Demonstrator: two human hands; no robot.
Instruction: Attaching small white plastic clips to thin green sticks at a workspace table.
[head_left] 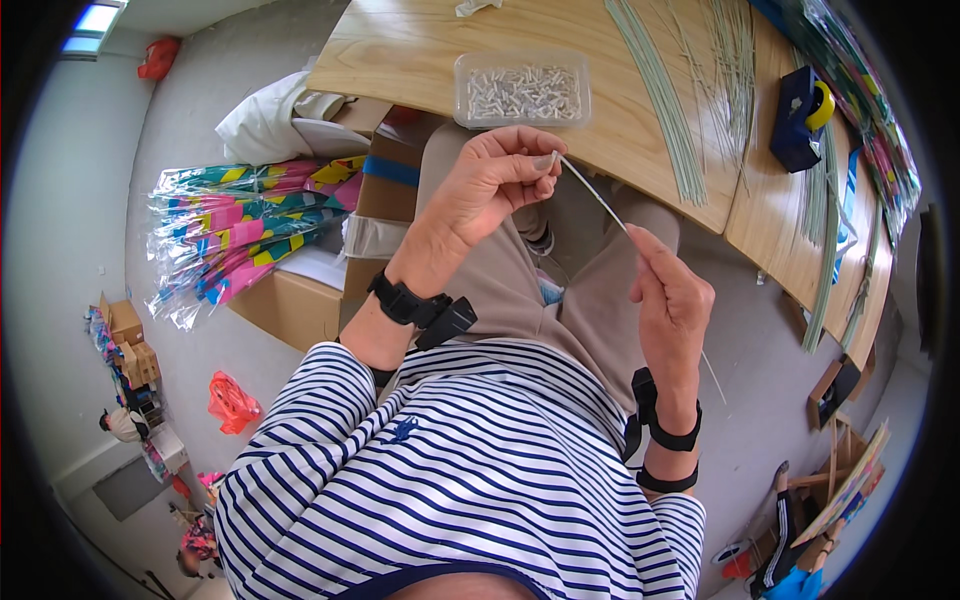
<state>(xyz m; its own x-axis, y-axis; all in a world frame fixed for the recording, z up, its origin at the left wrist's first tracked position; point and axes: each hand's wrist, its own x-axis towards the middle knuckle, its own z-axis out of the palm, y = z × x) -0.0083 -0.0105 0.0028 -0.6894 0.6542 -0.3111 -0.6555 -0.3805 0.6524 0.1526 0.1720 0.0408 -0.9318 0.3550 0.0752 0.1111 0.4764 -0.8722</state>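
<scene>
Rod: a thin, pale stick point(592, 190) slants between the hands, just right of the frame's centre; its thin tail shows below the right hand, lower right of centre.
Left hand: thumb and fingers of the left hand point(500, 180) pinch the rod's upper end, at upper centre.
Right hand: the right hand point(672, 292), right of centre, grips the rod between thumb and curled fingers.
Handling: the rod looks very light and springy, likely to bend or snap under sideways force; a fingertip pinch near the end, with a second hold further along, should steady it.
Tub: a clear tub point(586, 92) of small white bits point(522, 93) sits on the table point(400, 45), top centre.
Spares: more rods point(665, 110) lie on the table, upper right.
</scene>
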